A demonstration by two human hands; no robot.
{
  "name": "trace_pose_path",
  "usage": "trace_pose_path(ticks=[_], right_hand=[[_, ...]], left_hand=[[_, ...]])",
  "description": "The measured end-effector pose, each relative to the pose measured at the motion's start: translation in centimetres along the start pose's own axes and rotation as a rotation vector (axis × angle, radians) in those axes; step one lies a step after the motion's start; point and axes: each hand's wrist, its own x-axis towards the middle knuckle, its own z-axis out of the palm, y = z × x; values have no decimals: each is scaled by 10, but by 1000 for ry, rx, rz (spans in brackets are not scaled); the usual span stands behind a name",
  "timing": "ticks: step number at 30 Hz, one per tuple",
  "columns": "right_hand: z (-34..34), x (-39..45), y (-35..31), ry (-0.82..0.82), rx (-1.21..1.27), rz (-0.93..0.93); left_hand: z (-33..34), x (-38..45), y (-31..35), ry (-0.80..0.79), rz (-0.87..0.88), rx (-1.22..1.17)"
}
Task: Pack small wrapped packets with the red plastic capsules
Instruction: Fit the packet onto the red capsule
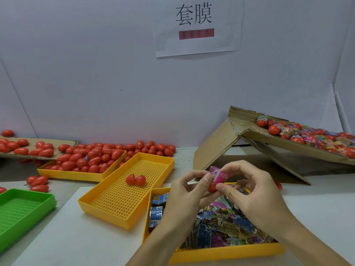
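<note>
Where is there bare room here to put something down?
Mostly in the middle yellow tray, bare apart from one open red capsule, and the green tray at the left. Crowded: the far yellow tray heaped with capsules, and the packet tray under both hands.

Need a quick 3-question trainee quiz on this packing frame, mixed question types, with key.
1. True or false: the middle yellow tray holds one opened red capsule.
2. Multiple choice: which tray lies under the hands?
A. the green tray
B. the yellow tray of wrapped packets
C. the yellow tray of closed capsules
3. Fill in: both hands hold a red capsule half with a ____ wrapped packet against it.

Key:
1. True.
2. B, the yellow tray of wrapped packets; the green tray sits far left, and the yellow tray of closed capsules lies behind the middle one.
3. Pink.
</note>
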Motion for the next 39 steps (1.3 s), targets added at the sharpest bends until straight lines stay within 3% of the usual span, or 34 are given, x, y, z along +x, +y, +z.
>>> trace_pose_path(ticks=[20,32,39], right_hand=[[-2,0,1,13,-7,-4],[-6,2,0,-34,117,207],[-5,1,4,14,231,349]], left_hand=[[-1,1,-1,-34,49,49],[4,-3,-5,1,119,559],[5,-2,-5,26,123,622]])
